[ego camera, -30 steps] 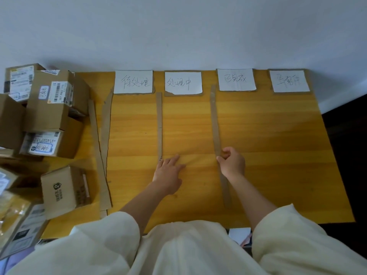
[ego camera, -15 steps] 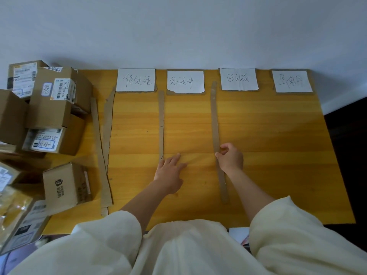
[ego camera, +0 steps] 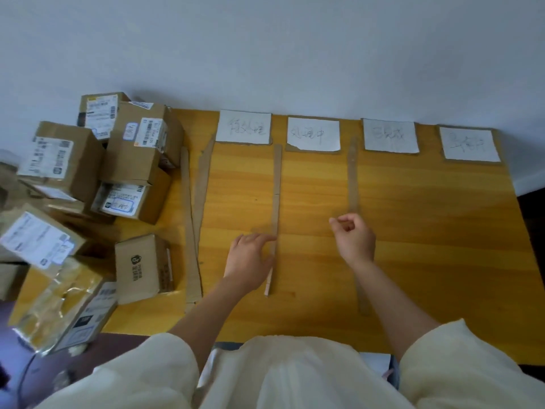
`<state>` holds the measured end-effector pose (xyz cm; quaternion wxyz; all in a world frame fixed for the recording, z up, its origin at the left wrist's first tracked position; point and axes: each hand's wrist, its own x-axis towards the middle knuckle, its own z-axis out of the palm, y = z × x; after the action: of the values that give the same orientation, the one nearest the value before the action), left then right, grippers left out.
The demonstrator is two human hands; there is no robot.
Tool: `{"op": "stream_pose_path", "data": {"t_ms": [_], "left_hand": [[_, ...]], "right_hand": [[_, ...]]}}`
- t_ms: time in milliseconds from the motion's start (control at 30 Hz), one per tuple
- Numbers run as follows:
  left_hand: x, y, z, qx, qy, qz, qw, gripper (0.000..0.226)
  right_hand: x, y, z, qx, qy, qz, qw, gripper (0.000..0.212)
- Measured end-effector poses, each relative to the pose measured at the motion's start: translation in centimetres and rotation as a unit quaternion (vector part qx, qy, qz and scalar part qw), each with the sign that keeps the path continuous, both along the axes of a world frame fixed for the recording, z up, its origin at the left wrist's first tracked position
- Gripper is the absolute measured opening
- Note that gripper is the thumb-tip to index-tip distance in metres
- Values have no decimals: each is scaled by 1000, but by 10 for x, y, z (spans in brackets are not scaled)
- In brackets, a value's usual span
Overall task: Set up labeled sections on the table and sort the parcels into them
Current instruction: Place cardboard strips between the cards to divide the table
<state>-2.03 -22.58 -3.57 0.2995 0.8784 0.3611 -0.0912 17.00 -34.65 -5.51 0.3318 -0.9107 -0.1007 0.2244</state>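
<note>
Running lengthwise toward labels: strip (ego camera: 276, 202)

Most of the bench (ego camera: 427, 231) is wide open right of the second cardboard strip (ego camera: 352, 178), nothing on it but the label cards (ego camera: 391, 137) along the back edge by the wall. Left of that strip it's tighter: a lane to the first strip (ego camera: 276, 184), two more strips (ego camera: 194, 208) beyond, then a parcel pile (ego camera: 124, 178) hogging the corner.

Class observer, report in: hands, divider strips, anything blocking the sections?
Left hand on first divider strip. Right hand loosely curled over second strip, grip unclear. Two spare strips lying left. Parcels piled left, unsorted; sections unobstructed.
</note>
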Motion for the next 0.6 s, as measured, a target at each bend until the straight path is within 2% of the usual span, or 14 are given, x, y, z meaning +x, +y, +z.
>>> {"op": "stream_pose_path", "data": {"t_ms": [167,267,367,600], "left_hand": [[-66,45,9,100,-50,177,978,34],[-102,71,14,155,-50,231,959,34],[-130,91,15,179,-41,262,947,33],[-169,113,-1,125,-38,246,961,32]], "right_hand": [[-67,54,11,41,41,126,990,18],[-107,87,12,34,83,198,976,14],[-142,115,7,9,112,250,962,18],[-202,164,-11,-96,120,293,944,29]]}}
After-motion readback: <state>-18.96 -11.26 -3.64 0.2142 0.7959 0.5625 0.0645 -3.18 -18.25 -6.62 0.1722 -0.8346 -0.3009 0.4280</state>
